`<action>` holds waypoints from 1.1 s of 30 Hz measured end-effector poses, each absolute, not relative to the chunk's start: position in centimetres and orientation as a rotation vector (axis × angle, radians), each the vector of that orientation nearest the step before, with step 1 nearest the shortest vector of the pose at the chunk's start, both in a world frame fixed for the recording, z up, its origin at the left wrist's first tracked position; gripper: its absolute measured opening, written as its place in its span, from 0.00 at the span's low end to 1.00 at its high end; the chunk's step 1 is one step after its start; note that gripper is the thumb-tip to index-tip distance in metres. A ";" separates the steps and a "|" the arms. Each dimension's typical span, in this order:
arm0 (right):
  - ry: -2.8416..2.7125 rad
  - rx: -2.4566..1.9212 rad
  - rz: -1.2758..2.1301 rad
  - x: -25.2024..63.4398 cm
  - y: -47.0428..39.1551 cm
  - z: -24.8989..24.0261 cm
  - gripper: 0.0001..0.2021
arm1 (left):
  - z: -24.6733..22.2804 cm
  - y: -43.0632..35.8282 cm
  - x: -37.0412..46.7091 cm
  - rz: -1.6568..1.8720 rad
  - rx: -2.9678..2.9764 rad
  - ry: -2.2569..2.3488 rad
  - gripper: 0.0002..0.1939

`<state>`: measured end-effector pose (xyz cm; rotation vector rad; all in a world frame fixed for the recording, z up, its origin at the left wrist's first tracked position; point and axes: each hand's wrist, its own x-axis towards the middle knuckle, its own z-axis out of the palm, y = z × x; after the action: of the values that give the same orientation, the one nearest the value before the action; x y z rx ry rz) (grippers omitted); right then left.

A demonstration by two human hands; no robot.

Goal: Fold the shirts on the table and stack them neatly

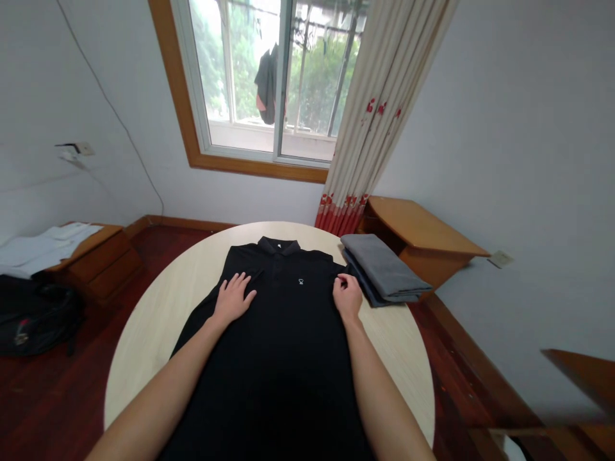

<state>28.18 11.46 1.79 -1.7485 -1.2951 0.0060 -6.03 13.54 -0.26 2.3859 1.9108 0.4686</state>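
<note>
In the head view, I see a black polo shirt (278,320) face up on the round table (148,320). Its collar (278,246) is at the far side, and its body runs down to the near side. From where I steer, my left hand (233,299) is spread on the left part of the chest, palm down. My right hand (347,296) is curled in, and its fingers look to pinch the edge of the right sleeve. Just right of that hand, a folded grey cloth (379,262) lies on a folded dark blue cloth (362,282).

I think the left palm should press softly, so the shirt does not slide or bunch up. The right fingers should hold just a bit of the edge and pull gently out to the side. A hard tug could twist the collar, and a wide swing could bump the folded cloths. The thin cloth will likely wrinkle easily.
</note>
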 end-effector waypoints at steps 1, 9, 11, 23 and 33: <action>-1.258 -1.785 -0.025 28.5 11.4 1.8 0.15 | -0.3 13.5 -6.0 0.471 2.385 1.909 0.28; -1.160 -2.014 0.012 29.4 10.9 1.4 0.18 | -0.4 13.5 -6.2 0.473 2.385 1.904 0.28; -1.169 -2.079 0.028 29.4 10.9 1.4 0.20 | -0.4 13.5 -6.2 0.467 2.386 1.904 0.28; -1.213 -2.156 0.020 29.7 11.2 0.8 0.21 | -0.5 13.7 -6.4 0.472 2.367 1.901 0.28; -1.305 -1.889 -0.049 28.6 10.9 1.8 0.16 | -0.3 13.6 -6.3 0.465 2.388 1.901 0.28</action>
<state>28.56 10.92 1.79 -1.8885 -1.3053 -0.0486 -6.26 13.62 -0.31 2.3880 1.9012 0.4654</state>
